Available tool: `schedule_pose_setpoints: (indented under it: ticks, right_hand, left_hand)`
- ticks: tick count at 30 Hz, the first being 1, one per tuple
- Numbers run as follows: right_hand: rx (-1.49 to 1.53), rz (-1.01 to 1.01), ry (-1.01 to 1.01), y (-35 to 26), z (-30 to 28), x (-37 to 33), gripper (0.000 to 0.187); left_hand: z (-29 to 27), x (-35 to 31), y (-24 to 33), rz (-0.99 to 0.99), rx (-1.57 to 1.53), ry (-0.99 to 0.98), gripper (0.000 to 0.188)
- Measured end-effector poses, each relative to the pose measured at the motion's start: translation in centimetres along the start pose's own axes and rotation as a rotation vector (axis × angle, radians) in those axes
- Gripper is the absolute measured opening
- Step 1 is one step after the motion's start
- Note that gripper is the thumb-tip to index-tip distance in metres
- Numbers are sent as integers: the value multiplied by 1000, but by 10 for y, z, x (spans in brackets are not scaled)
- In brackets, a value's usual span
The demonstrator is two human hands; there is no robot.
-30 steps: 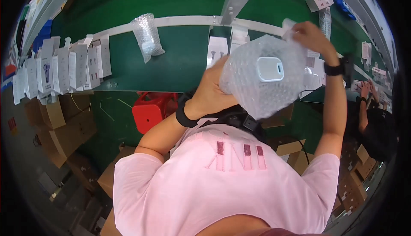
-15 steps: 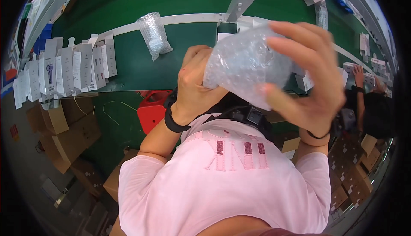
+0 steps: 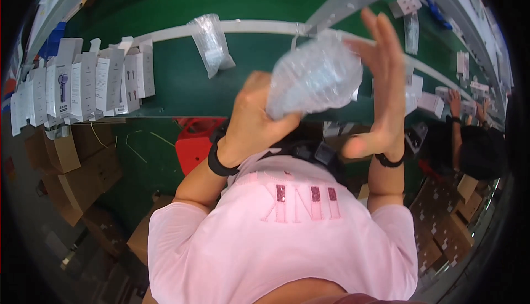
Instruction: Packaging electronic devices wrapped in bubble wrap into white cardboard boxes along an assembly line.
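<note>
My left hand (image 3: 255,117) is closed around the left end of a clear bubble-wrap pouch (image 3: 317,78), holding it above the table's near edge. Something pale bluish shows through the plastic, but its kind is blurred. Beyond the pouch's right end, my right hand (image 3: 386,91) is raised with fingers stretched out and thumb apart. Its fingertips come close to the plastic; whether they touch it I cannot tell. A second bubble-wrapped packet (image 3: 212,44) lies on the green table (image 3: 176,78) to the left of the pouch.
At the left table edge stands a row of white printed cartons (image 3: 83,86). A grey metal post (image 3: 353,0) rises beyond the pouch. Small white boxes (image 3: 430,104) lie at right, near a co-worker's hands (image 3: 455,103). Below are a red stool (image 3: 193,147) and brown cardboard boxes (image 3: 83,177).
My right hand has straightened from a curved grasp around the pouch's right side and shifted slightly left. The pouch looks narrower and rounder at its right end. My left hand keeps its grip.
</note>
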State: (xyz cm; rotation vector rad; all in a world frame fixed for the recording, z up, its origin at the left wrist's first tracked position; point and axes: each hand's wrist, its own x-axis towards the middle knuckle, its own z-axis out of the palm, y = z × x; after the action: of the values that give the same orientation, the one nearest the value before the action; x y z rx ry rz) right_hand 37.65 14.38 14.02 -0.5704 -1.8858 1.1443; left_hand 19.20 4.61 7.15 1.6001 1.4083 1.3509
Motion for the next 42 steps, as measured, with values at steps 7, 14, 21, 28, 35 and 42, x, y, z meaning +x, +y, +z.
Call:
schedule_pose_setpoints:
  ticks: [7, 14, 21, 28, 35, 42]
  right_hand:
    - [-450, 449, -271, 31, -40, -26, 56]
    - [-820, 707, -337, 4, -185, -33, 50]
    - [-773, 617, 138, 47, -204, -88, 42]
    - [-747, 940, 389, 59, -197, -162, 43]
    - [-1339, 442, 36, 146, -241, -37, 68]
    - [-1404, 782, 623, 455, -290, 120, 87]
  left_hand:
    - [11, -19, -48, -1002, -932, -165, 51]
    - [-24, 162, -211, -947, -1013, -12, 30]
    - [-81, 403, -415, -93, 284, -79, 45]
    - [56, 460, -429, -694, -466, 206, 52]
    - [40, 385, -359, -631, -247, 331, 73]
    - [21, 116, -173, -405, 84, 94, 26]
